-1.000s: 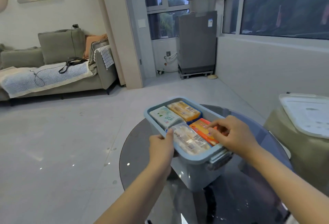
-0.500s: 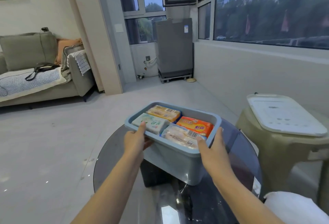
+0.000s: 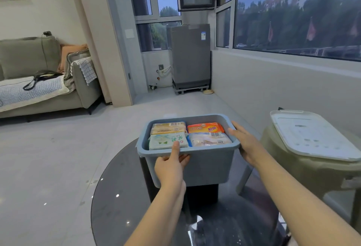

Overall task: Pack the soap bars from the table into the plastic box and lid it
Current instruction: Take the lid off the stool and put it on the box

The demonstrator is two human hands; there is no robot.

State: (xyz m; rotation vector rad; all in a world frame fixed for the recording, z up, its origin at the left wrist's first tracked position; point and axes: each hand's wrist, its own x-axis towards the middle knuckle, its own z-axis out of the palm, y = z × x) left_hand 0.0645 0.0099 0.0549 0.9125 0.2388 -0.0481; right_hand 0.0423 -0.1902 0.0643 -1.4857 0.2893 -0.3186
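A light blue plastic box [image 3: 207, 165] stands on the round dark glass table [image 3: 121, 206], its long side toward me. Inside lie several wrapped soap bars: a pale green one [image 3: 166, 140], a clear-wrapped one [image 3: 210, 139], a yellow one [image 3: 169, 127] and an orange one [image 3: 205, 128]. My left hand [image 3: 172, 164] grips the near rim, thumb over the edge onto the green bar. My right hand [image 3: 246, 144] holds the box's right end. The white lid [image 3: 310, 134] lies apart, on a stool to the right.
An olive plastic stool [image 3: 304, 173] carrying the lid stands right beside the table. A grey sofa [image 3: 45, 81] is at the far left, a grey appliance [image 3: 190, 56] by the windows at the back, with pale tiled floor between.
The box has been turned so its long side faces me. My right hand left the soap bars and took the box's right end; my left hand slid along the near rim.
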